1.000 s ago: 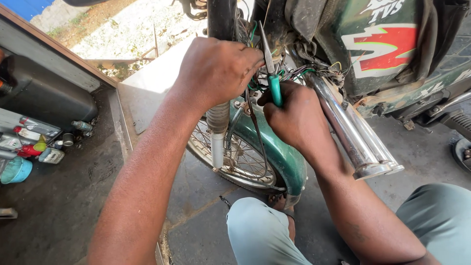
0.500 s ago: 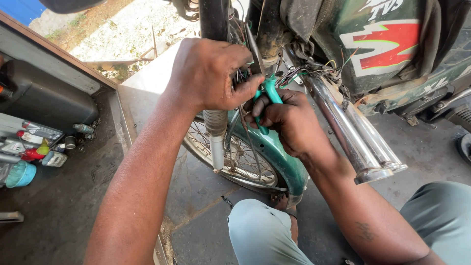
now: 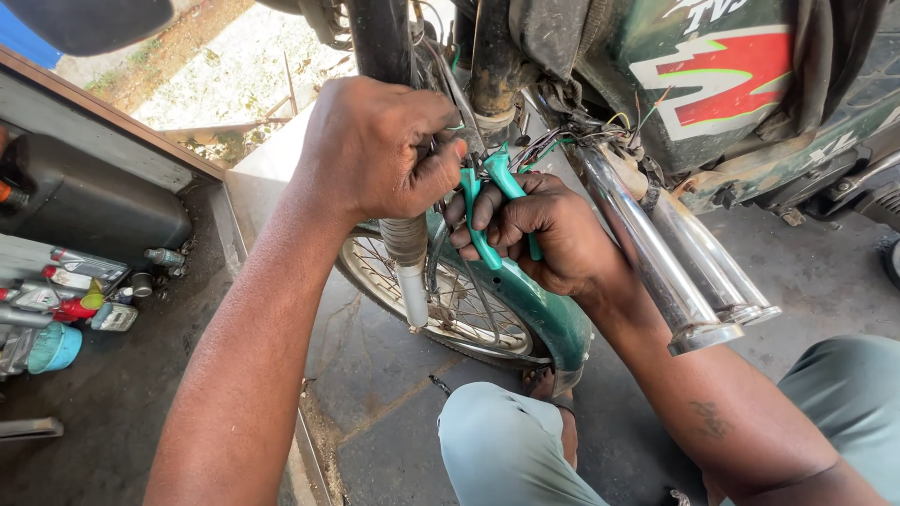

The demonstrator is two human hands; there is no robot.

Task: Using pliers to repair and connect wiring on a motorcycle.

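1. The right hand [image 3: 544,230] was closed around the green handles of a pair of pliers [image 3: 487,211], whose nose, pointing up, was hidden among the loose wires [image 3: 562,141] just above the knuckles.
2. The left hand [image 3: 380,150] was clenched into a fist just to the left of the pliers, its thumb touching a handle, gripping the fork leg [image 3: 405,253] of a green motorcycle.
3. Below both hands stood the spoked front wheel [image 3: 441,305] under a green mudguard [image 3: 553,319]; two chrome tubes [image 3: 684,262] ran down to the right of the right hand.
4. Far left of the left hand, small bottles and cans [image 3: 75,290] lay on a dark floor; their contents could not be made out.
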